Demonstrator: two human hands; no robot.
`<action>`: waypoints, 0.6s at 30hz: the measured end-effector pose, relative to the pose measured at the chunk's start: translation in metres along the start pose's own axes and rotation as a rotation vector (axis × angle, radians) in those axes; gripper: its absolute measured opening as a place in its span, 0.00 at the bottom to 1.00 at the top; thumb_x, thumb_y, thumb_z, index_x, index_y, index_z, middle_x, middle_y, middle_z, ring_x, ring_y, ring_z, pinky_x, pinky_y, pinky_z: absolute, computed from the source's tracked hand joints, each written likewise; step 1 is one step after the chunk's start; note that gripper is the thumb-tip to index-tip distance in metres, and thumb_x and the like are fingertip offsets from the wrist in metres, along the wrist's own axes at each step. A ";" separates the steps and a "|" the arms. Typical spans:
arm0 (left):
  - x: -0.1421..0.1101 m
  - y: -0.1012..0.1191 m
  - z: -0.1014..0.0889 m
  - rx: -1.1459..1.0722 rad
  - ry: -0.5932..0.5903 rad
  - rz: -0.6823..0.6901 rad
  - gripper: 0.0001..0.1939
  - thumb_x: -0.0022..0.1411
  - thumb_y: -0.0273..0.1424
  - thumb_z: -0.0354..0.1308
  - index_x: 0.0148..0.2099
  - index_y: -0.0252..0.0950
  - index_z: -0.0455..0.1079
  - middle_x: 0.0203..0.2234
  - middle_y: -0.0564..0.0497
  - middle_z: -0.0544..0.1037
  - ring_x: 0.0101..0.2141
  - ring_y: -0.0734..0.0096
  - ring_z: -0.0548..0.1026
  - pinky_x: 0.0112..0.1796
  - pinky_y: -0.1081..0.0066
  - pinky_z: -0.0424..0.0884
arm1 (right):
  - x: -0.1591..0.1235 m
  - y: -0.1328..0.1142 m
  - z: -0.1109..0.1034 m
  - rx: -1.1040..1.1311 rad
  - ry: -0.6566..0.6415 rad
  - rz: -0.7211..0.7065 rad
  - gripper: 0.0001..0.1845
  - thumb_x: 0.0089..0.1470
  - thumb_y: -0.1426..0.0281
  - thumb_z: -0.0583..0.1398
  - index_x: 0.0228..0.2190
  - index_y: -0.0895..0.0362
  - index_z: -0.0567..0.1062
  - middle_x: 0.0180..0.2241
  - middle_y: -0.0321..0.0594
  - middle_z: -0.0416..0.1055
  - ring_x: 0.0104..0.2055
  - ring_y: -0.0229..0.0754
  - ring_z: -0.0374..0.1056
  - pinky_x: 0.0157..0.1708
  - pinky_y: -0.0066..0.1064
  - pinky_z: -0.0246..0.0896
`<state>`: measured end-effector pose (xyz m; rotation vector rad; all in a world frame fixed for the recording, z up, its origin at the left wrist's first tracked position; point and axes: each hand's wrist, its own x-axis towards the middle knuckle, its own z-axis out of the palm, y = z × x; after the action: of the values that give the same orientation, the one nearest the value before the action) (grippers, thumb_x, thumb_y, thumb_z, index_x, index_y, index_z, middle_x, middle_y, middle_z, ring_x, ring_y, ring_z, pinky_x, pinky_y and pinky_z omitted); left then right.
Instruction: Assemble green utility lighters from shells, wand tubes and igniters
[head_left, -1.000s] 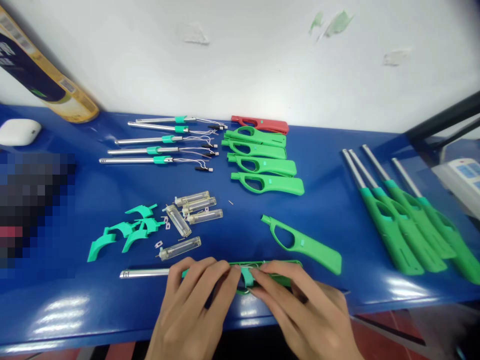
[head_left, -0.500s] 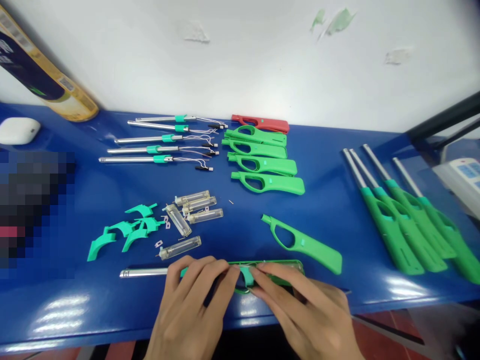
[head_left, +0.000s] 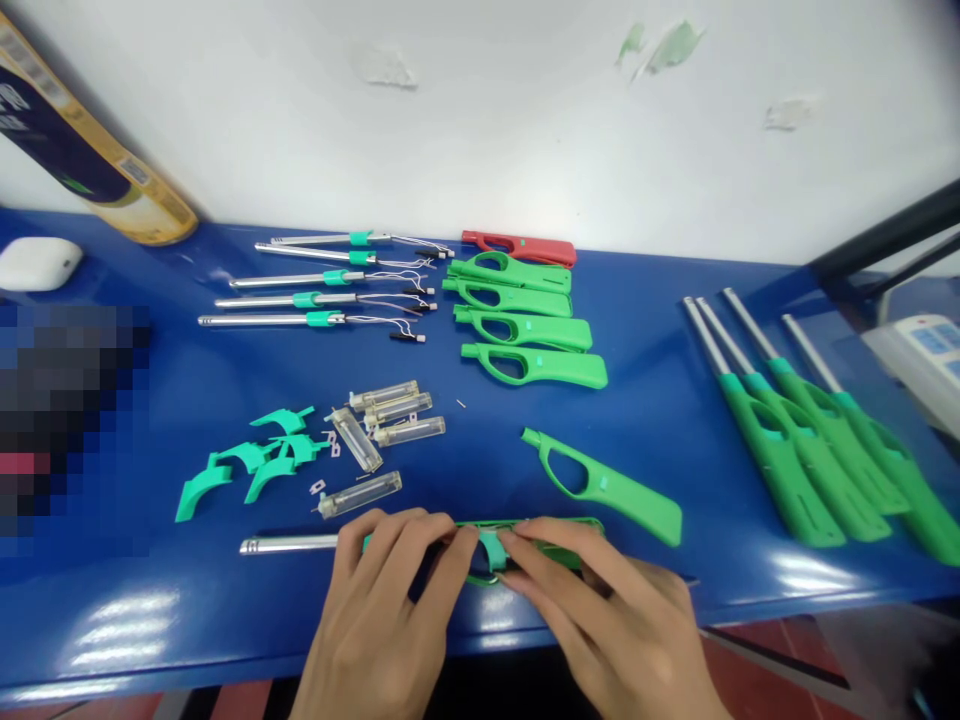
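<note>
A half-built green lighter lies at the front edge of the table, its open green shell (head_left: 592, 527) facing up and its silver tube (head_left: 289, 544) pointing left. My left hand (head_left: 390, 600) is closed over the tube end and front of the shell. My right hand (head_left: 607, 600) pinches at the middle of the shell, fingertips against a teal trigger (head_left: 492, 548) that sits in it. Much of the shell's inside is hidden under my fingers. A thin pointed thing (head_left: 691, 582) sticks out past my right hand; its kind is unclear.
Beyond my hands lie a loose green shell half (head_left: 637, 500), clear fuel tanks (head_left: 360, 494), teal triggers (head_left: 206, 485), wired silver tubes (head_left: 274, 320) and stacked green shells (head_left: 562, 367). A red shell (head_left: 544, 248) lies by the wall. Several assembled lighters (head_left: 795, 480) lie right.
Both hands stay on the lighter, with only a slight shift of the right fingers at the trigger. The view has moved slightly.
</note>
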<state>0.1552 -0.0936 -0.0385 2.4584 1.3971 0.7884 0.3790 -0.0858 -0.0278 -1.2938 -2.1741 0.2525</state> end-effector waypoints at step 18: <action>-0.001 0.000 0.001 -0.046 0.034 -0.004 0.19 0.71 0.13 0.54 0.58 0.31 0.76 0.49 0.42 0.79 0.51 0.62 0.74 0.54 0.57 0.64 | 0.017 -0.005 0.001 0.020 -0.069 -0.010 0.14 0.74 0.70 0.56 0.46 0.56 0.83 0.45 0.40 0.83 0.35 0.38 0.83 0.34 0.26 0.77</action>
<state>0.1554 -0.0941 -0.0398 2.4178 1.3793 0.8555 0.3684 -0.0738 -0.0194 -1.2801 -2.2298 0.3190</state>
